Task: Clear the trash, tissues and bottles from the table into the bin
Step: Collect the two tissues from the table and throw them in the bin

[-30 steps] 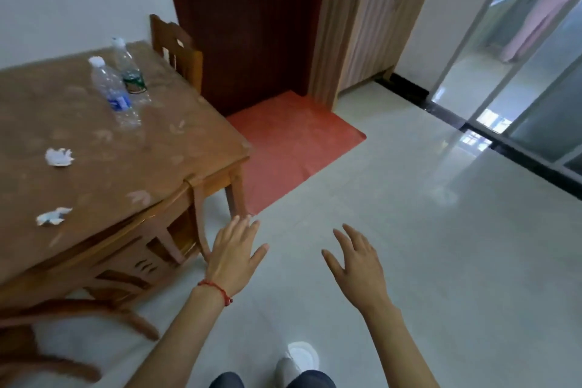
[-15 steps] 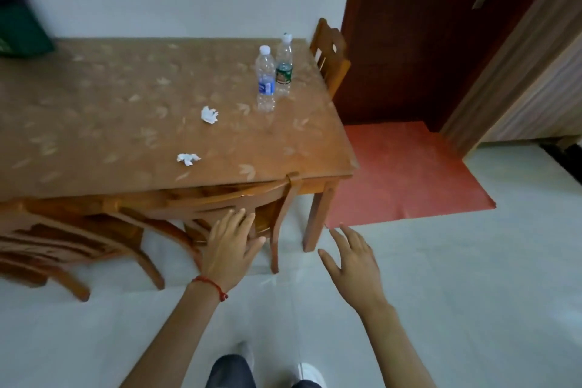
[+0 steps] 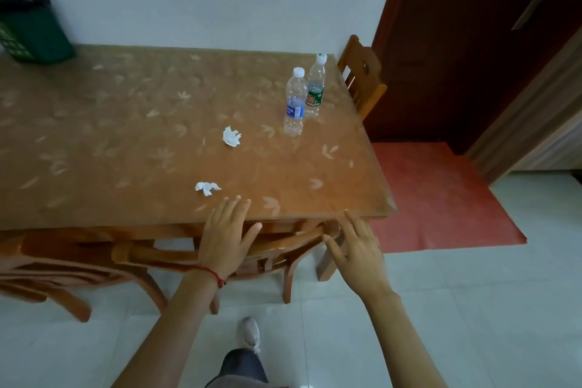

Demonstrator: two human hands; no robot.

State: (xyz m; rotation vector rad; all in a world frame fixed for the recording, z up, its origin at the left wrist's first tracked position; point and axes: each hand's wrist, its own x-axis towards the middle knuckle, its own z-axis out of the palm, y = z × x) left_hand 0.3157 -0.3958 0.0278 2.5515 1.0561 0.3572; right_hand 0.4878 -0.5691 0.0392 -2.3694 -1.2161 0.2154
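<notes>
A person stands at the near edge of a wooden table (image 3: 126,135), both hands out and empty, with the clearing job not yet begun. The left hand (image 3: 225,238), a red string at its wrist, is spread flat with fingers (image 3: 237,208) straight, their tips over the table's front edge; whether they touch the surface cannot be told. The right hand (image 3: 359,249) hovers at the near right corner, fingers loosely apart, gripping nothing.

A small crumpled tissue (image 3: 207,188) lies just beside the left hand, at about 11 o'clock from it, and looks the likeliest first pick. A second, larger tissue (image 3: 231,136) sits farther in, toward 12 o'clock. Two clear plastic bottles stand upright and close together at roughly 1 o'clock: a blue-labelled bottle (image 3: 295,104) in front, a green-labelled bottle (image 3: 316,86) behind. A dark green bin (image 3: 34,38) rests on the table's far left corner, at 10 o'clock, well apart from everything, so each item must travel across the table. Chairs are tucked underneath.
</notes>
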